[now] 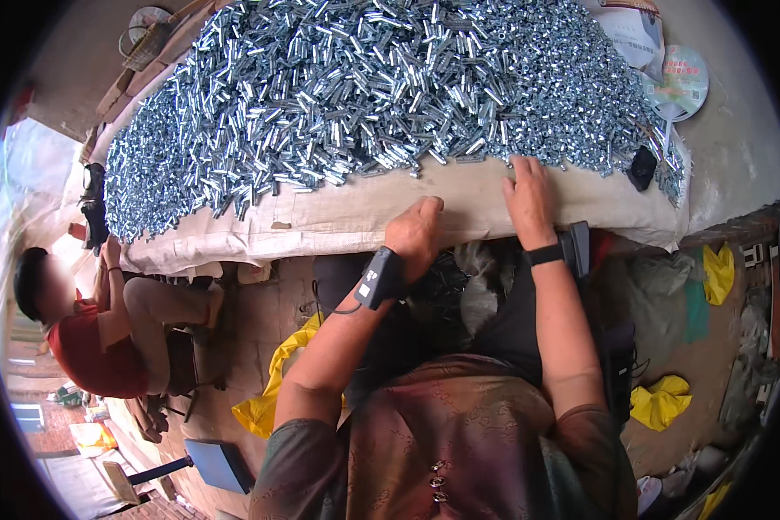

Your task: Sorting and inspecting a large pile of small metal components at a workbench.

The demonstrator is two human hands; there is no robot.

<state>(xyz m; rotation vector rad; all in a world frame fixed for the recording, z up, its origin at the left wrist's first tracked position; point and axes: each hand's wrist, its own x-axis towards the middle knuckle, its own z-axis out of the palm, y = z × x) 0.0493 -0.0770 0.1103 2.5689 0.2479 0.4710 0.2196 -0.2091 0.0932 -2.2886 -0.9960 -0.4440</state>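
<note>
A broad heap of shiny metal tubes (355, 95) covers the cloth-topped table (321, 212) in front of me. Toward the right the heap turns into much smaller metal pieces (563, 95), too small to name. My left hand (416, 236) is closed over the table's near edge, its fingers curled; whatever they hold, if anything, is hidden. Farther right, my right hand (529, 204) rests palm down on the cloth. Its fingers stretch forward to the near border of the small pieces, thumb apart, with nothing visible in them. Each wrist wears a strapped dark device.
A person in a red shirt (95, 347) sits at the table's left end, hands at its edge. A round fan (678, 82) and a black cloth-like lump (641, 168) lie at the right. Yellow bags (660, 403) and a blue stool (219, 465) are on the floor.
</note>
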